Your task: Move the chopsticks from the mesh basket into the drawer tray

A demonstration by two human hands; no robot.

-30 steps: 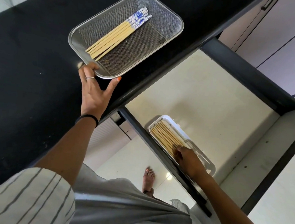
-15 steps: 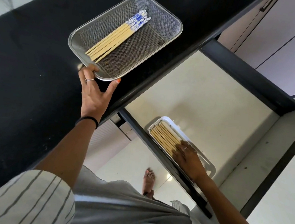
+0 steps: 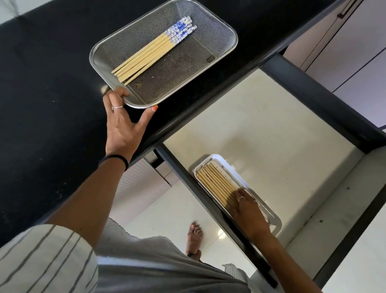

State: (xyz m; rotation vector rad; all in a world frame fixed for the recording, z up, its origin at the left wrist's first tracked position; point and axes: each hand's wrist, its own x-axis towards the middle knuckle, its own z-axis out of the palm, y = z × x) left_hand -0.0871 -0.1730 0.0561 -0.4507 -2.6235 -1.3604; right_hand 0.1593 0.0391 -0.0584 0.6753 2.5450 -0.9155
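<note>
A steel mesh basket [image 3: 209, 41] sits on the black counter near its edge. Several bamboo chopsticks with blue-and-white ends [image 3: 153, 52] lie in a bundle in it. My left hand [image 3: 124, 122] grips the basket's near corner, fingers over the rim and thumb under it. Below, in the open drawer, a white tray [image 3: 218, 161] holds a row of plain-looking chopsticks [image 3: 214, 182]. My right hand [image 3: 249, 208] lies flat on the near ends of those chopsticks, covering them.
The black counter [image 3: 42, 88] fills the left. The open drawer has a pale floor [image 3: 269, 129] and dark walls [image 3: 324, 106]. Lilac cabinet doors [image 3: 367, 56] stand at the right. My foot [image 3: 194, 236] shows on the floor below.
My right hand has flattened and slid a little further over the chopsticks in the tray. My left hand keeps its hold on the basket corner.
</note>
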